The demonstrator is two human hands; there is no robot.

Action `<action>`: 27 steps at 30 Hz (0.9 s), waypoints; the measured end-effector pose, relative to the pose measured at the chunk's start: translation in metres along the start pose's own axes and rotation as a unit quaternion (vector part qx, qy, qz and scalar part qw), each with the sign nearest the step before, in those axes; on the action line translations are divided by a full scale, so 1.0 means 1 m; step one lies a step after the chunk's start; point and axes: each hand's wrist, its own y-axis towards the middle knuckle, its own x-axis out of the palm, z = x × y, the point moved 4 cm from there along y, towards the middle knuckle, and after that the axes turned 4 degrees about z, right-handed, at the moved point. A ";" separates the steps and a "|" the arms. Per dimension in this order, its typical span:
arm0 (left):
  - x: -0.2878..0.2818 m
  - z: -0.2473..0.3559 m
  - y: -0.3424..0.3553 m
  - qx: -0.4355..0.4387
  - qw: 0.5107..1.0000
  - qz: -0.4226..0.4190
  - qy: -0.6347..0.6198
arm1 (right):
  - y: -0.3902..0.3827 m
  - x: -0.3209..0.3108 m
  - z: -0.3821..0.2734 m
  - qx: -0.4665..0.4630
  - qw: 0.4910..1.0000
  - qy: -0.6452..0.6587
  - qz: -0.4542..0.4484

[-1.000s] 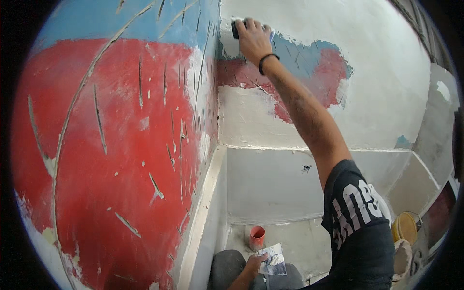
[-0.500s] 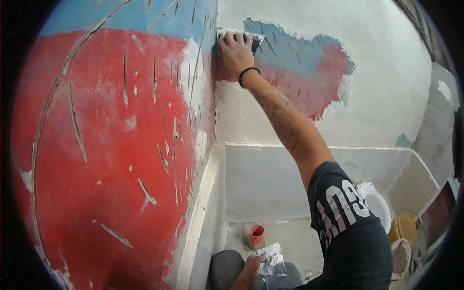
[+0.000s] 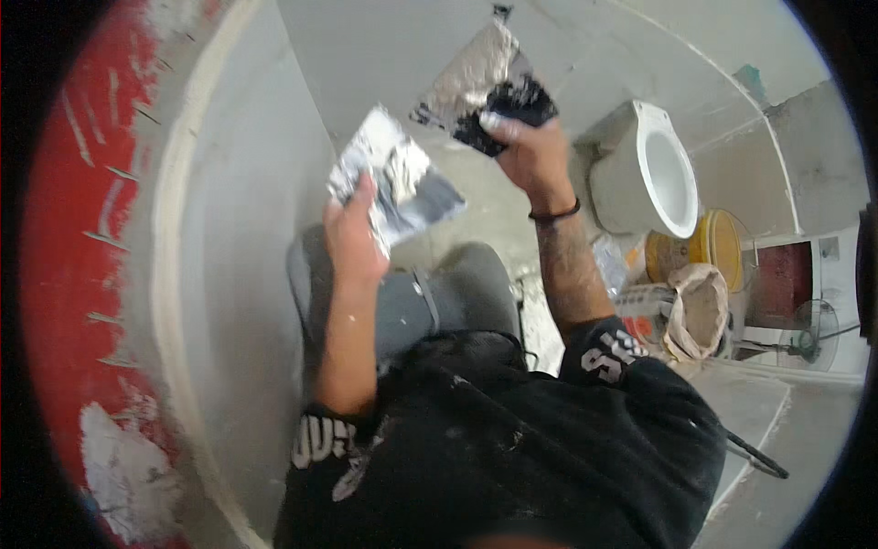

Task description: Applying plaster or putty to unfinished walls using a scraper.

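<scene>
My left hand (image 3: 357,229) grips a square metal putty blade (image 3: 425,206) with lumps of white filler on its face, held over my grey-clad knees. Just up and to the right, my right hand (image 3: 535,160) is closed on a second wide blade (image 3: 476,73), silvery with filler and blackened toward the thumb. The two blades are apart, in front of a low grey wall (image 3: 357,55). My fingers on the far side of each blade are hidden.
A red, scored wall (image 3: 78,229) with a pale ledge (image 3: 169,229) runs along my left. At right are a white ceramic toilet bowl (image 3: 617,174), a yellow bucket (image 3: 718,247), an open sack (image 3: 695,311) and what looks like a small fan (image 3: 814,329).
My right hand has come down from the patched upper wall to beside my left, which has risen with its blade. The view has tipped down toward my lap and the floor.
</scene>
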 end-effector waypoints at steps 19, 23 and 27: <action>0.042 -0.098 0.031 -0.139 0.990 0.018 -0.033 | -0.062 -0.162 0.046 -0.032 0.818 -0.555 -0.151; 0.046 -0.088 0.060 -0.121 0.993 0.013 -0.003 | -0.032 -0.189 0.022 0.141 0.922 -0.360 0.022; 0.038 -0.091 0.104 -0.094 0.985 0.021 0.146 | 0.008 -0.109 -0.017 -0.106 0.784 -0.580 -0.195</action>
